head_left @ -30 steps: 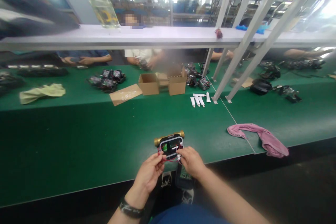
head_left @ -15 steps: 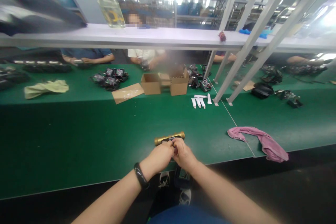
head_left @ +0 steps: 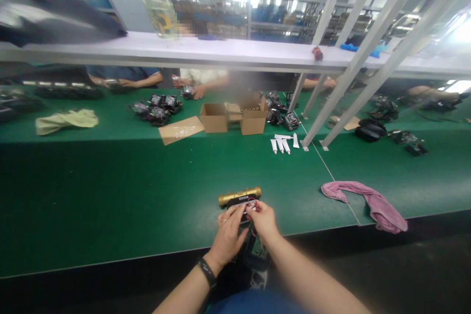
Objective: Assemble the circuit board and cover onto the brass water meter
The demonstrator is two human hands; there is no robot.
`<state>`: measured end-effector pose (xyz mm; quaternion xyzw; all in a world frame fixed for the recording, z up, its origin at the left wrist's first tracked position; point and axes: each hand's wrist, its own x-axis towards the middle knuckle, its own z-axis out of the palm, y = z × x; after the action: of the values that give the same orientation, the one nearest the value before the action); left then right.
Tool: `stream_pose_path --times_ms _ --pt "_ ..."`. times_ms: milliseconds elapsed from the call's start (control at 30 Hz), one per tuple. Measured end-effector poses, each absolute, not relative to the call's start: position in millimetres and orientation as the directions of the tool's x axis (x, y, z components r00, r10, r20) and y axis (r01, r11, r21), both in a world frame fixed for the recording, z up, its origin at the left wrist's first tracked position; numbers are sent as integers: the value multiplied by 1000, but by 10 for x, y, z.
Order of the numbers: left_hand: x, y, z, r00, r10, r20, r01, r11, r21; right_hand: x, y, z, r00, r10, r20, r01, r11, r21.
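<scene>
Since the last look, L hand (head_left: pixel 227 241) has gone from bunched knuckles to straight fingers, and R hand (head_left: pixel 264 221) has slid a bit outward, so more of the black housing (head_left: pixel 236 201) shows.

Housing sits on the near side of the brass tube (head_left: pixel 240 196), right up against it, btwn tube and both hands. Tube lies crosswise on the green bench (head_left: pixel 110 196), long axis L–R, R end tipped slightly away from the person. Housing runs the same way. From the hands it's straight ahead; L fingers cover its L and middle part, R hand's at its R end, nearer the red wires (head_left: pixel 253 200).

R hand's narrow, thumb and fingertips pinched on those wires, afaict. L hand's wide, thumb well apart; can't tell if its fingertips pin anything. Black wristband (head_left: pixel 207 273) on that arm.

Nearer than the tube, under its R half, a black cover w/ green board (head_left: pixel 260 249) shows past the bench edge; what props it, can't see.

Farther out: pink cloth (head_left: pixel 375 201) well R of tube; white squeeze tubes (head_left: pixel 282 145) beyond its R end; open cardboard box (head_left: pixel 253 125) about straight beyond; cardboard sheet (head_left: pixel 181 130) beyond, to its L.
</scene>
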<state>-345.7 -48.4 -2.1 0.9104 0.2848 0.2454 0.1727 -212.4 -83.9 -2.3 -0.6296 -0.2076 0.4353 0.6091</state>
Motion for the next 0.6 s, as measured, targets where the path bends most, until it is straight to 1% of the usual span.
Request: stream_pose_path --times_ms 67,100,167,200,267,433,533,600 --pt "-3390 -574 -154 687 620 379 476 -778 410 -2187 -848 -23 493 705 -509 -570 -180 -802" --pt "-3354 -590 -198 660 635 403 496 -770 401 -2212 -855 -18 451 676 -583 -679 -164 -715" --pt "-3296 -571 -242 634 648 422 512 -761 399 -2245 -869 -6 383 649 -657 -802 -119 -585" --pt "-3278 -547 -247 643 647 411 509 -761 402 -2254 -875 -4 365 644 -672 -834 -95 -544" --pt "-3262 -489 -236 688 624 370 485 -775 405 -2258 -878 -18 359 627 -691 -857 -72 -511" --pt "-3292 -372 -186 785 537 308 411 -824 390 -2229 -873 -112 366 549 -751 -854 -122 -505" --pt "-3322 -289 -135 833 479 277 364 -851 379 -2196 -906 -108 342 557 -757 -857 -145 -494" --pt "-3337 -210 -80 863 441 246 339 -867 366 -2159 -954 -69 333 587 -738 -839 -173 -516"
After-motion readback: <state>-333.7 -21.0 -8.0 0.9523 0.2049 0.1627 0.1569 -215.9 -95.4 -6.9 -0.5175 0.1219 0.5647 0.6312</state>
